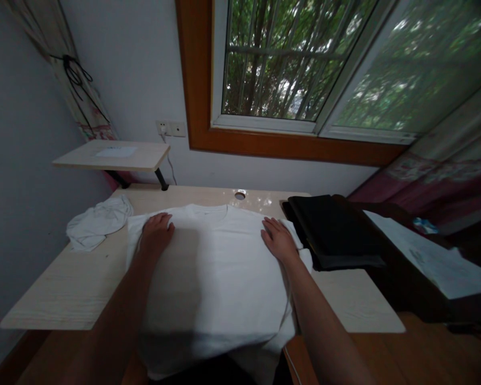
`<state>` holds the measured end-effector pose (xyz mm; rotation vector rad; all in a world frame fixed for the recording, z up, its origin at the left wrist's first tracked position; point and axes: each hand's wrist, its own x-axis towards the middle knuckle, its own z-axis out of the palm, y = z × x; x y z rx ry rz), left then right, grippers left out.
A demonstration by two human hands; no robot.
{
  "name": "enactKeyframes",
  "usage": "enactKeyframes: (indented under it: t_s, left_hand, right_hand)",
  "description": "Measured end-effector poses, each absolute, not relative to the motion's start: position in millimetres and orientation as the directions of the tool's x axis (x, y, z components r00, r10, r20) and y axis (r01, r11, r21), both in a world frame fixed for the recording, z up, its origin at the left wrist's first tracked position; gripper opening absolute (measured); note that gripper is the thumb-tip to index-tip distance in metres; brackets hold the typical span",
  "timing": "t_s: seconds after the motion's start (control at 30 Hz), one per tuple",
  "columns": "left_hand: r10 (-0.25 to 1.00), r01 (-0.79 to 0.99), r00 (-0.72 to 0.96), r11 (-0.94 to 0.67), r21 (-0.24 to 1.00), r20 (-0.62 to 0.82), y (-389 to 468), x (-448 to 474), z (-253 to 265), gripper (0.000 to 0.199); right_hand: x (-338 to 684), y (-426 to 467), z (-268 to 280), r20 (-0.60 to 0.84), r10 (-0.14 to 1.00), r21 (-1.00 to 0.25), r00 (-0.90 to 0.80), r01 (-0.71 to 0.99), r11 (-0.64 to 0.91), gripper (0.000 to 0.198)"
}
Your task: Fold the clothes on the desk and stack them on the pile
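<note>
A white T-shirt (224,267) lies spread over the light wooden desk (72,283), its collar towards the window and its lower end hanging over the front edge. My left hand (157,232) rests flat on the shirt's left shoulder, fingers stretched out. On the opposite shoulder, near the sleeve, my right hand (278,238) also lies flat with its fingers apart. Neither hand grips the cloth. A shadow falls across the left half of the shirt.
A crumpled white cloth (100,222) lies at the desk's left. Behind it stands a raised shelf (116,155) with a paper on top. Folded black clothing (332,230) sits right of the shirt. The desk has a round cable hole (240,195) at the back, below the window (280,64).
</note>
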<state>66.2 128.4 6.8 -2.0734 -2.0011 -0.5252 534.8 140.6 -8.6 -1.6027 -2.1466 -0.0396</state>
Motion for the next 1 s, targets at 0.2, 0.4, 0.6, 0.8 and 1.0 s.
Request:
enactKeyframes:
  t_s: [0.2, 0.4, 0.6, 0.8, 1.0]
  left_hand:
    - [0.922, 0.993, 0.044, -0.084, 0.087, 0.386, 130, 63, 1, 0.044]
    - [0.925, 0.995, 0.047, -0.078, 0.069, 0.376, 131, 59, -4, 0.044]
    - [0.926, 0.997, 0.033, -0.059, 0.058, 0.376, 129, 60, 2, 0.041]
    - [0.925, 0.996, 0.033, -0.062, 0.065, 0.379, 126, 64, 9, 0.037]
    - [0.919, 0.995, 0.041, -0.073, 0.067, 0.392, 126, 65, 9, 0.037]
  right_hand:
    - [536, 142, -13, 0.385, 0.896, -0.263, -0.222, 0.904, 0.337, 0.044]
    - [536, 141, -11, 0.388, 0.895, -0.272, -0.219, 0.901, 0.339, 0.043]
    - [538, 143, -15, 0.379, 0.9, -0.277, -0.214, 0.902, 0.331, 0.044]
    - [538, 143, -16, 0.386, 0.896, -0.273, -0.219, 0.901, 0.337, 0.044]
    - [536, 140, -11, 0.387, 0.898, -0.281, -0.21, 0.901, 0.331, 0.044]
